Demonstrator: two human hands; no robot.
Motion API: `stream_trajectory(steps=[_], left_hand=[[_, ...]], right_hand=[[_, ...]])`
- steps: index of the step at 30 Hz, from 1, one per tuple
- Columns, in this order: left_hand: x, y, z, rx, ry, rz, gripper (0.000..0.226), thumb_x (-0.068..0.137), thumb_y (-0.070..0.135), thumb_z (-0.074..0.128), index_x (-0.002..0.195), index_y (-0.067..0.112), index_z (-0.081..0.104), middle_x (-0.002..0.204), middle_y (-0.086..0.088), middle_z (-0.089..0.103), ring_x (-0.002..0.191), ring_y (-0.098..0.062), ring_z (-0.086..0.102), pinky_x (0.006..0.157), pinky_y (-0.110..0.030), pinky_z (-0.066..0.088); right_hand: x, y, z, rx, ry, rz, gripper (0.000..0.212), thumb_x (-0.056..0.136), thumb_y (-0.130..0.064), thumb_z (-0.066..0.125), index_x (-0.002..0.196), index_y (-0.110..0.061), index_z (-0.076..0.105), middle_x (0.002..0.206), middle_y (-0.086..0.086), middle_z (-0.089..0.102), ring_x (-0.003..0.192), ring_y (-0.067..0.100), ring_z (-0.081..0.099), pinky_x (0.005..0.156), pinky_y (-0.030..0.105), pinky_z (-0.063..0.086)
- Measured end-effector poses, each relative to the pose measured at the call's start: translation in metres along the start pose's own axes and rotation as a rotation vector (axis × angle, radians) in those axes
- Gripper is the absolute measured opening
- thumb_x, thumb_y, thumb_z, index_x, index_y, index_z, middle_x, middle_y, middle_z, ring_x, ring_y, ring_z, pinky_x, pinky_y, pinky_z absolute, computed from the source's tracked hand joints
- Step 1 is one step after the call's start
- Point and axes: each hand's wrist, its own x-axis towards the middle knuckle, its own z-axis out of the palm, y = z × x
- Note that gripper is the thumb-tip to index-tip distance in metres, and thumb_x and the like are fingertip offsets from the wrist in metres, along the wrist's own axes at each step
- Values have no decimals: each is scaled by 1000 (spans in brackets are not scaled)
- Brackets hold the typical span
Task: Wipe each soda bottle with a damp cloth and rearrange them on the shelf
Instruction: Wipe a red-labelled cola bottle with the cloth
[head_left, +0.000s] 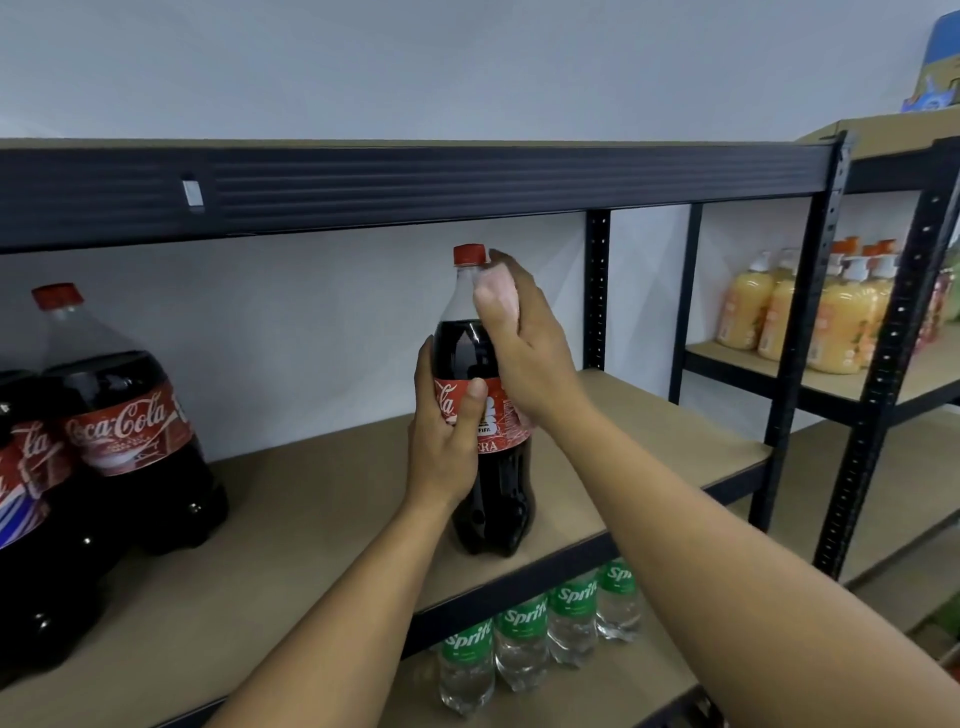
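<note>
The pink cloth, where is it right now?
In the head view, the pink cloth is near the centre, pressed by the right hand against the neck of the cola bottle that the left hand grips.

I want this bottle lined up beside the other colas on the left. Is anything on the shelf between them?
Nothing visible: only bare shelf lies between the held bottle and the left colas. The left hand grips its label; the right hand holds the cloth against its neck.
</note>
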Motion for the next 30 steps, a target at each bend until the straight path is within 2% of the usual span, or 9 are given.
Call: stream_trajectory(steps=[3,6,11,14,17,21,24,28,30], left_hand=[[-1,6,1,34,9,35,96,84,86,51,160,31,30,131,33,61,116,0,67,90,-20,57],[-1,9,2,45,20,65,99,84,86,50,159,24,33,128,37,60,113,4,66,85,-10,52],[-2,4,3,43,38,28,104,80,90,52,160,27,31,132,18,65,111,-4,69,84,-18,57],[-4,4,4,68,52,32,102,80,90,50,160,31,30,128,21,66,107,-4,71,81,-20,59],[-5,3,4,89,54,35,94,85,85,50,160,35,28,128,32,62,109,-1,70,83,-20,59],[-6,1,5,75,62,-2,85,89,70,52,161,33,27,128,24,64,111,2,68,87,-17,57],[-6,2,5,86,63,7,84,89,69,51,161,32,27,127,29,63,110,4,68,84,-14,55],[-6,0,6,110,100,4,82,91,72,40,162,34,25,122,33,65,106,1,70,82,-21,59],[-7,-2,8,104,106,-16,81,91,71,35,163,35,24,126,29,62,106,3,69,83,-21,59]], right_hand=[[-23,21,7,38,61,0,60,106,-61,44,161,-37,34,164,-14,41,149,0,37,121,30,32],[-68,46,16,126,93,148,63,100,-77,33,157,-50,30,151,-19,55,137,-3,51,116,36,44],[-110,60,22,225,74,255,36,113,-53,24,135,-47,52,122,-17,69,118,2,64,102,32,48],[-88,54,18,187,61,257,49,109,-64,25,146,-42,48,123,-12,69,114,1,66,100,32,53],[-35,25,7,159,39,202,59,106,-69,29,157,-40,37,128,-17,63,108,-11,63,86,13,50],[14,-9,1,100,20,32,63,99,-74,35,154,-43,40,143,-10,59,129,11,59,103,30,49],[1,7,4,112,33,14,66,98,-73,34,157,-42,38,154,-13,52,139,6,51,113,30,43],[-59,47,18,253,67,200,58,105,-72,32,152,-40,42,137,-12,64,125,5,63,108,37,53],[-87,57,21,286,75,255,42,112,-55,28,140,-36,52,122,-14,69,117,3,66,100,25,53]])
